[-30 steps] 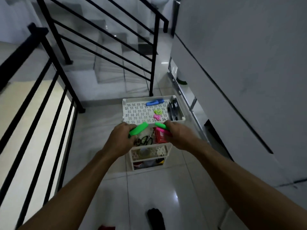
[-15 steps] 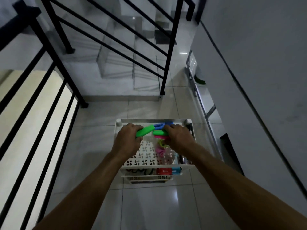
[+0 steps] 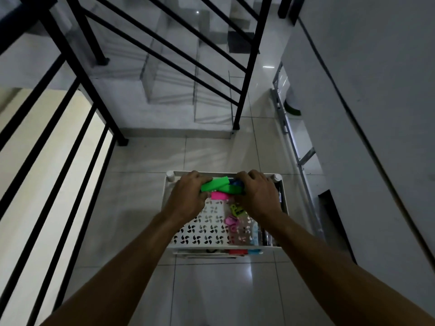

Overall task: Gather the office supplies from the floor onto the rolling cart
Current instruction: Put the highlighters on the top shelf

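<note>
Two hands over cart's top tray, far edge. L hand (image 3: 188, 196), at 9 o'clock of the pair, has fingers curled round a green marker (image 3: 214, 184); the marker's free end points toward 3 o'clock, tilted slightly up-frame. R hand (image 3: 257, 194), at 3 o'clock, grips a 2nd green marker (image 3: 231, 189) and a pink marker (image 3: 220, 196); both stick out of the fist toward 9 o'clock, pink just below green. Green markers cross or touch between the hands; cannot tell which. Blue item (image 3: 236, 182) shows at 12 o'clock of the 2nd green marker, partly hidden by R fingers; type unclear.

Cart (image 3: 200, 234): white, perforated top tray, seen from above. On tray at 6 o'clock of R hand: yellow-green clip (image 3: 235, 208), then pink clips (image 3: 230, 222) nearer the viewer. Dark pens (image 3: 267, 236) lie along tray's 3 o'clock side, mostly under R forearm. Lower shelf peeks out at near edge w/ red and blue items; details too small.

Surroundings: glossy tiled floor (image 3: 146, 184). Black railing (image 3: 77, 142) runs along 9 o'clock side; stairs (image 3: 179, 90) w/ 2nd black rail at 12 o'clock. Grey wall (image 3: 367, 114) fills 3 o'clock side; metal ladder (image 3: 296, 147) lies along its base.
</note>
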